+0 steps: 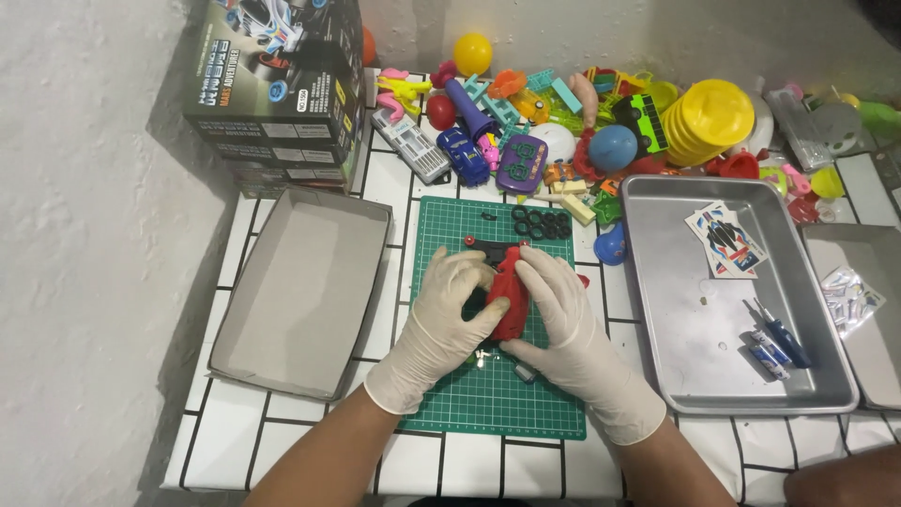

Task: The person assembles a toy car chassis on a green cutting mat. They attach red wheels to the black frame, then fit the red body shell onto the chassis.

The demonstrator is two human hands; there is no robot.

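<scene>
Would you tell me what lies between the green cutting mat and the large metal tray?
In the head view, only bare white tiled tabletop separates the green cutting mat from the metal tray.

A red toy body point(508, 302) sits just below the middle of the frame, over the green mat point(488, 404). It is a glossy red plastic shell, longer than wide, with its long side running up and down the frame and leaning slightly to the right at the top. Both gloved hands close around it, the left hand point(439, 324) on its left flank and the right hand point(563, 319) on its right, so only a middle strip shows. A black part point(493, 249) shows just above it.
</scene>
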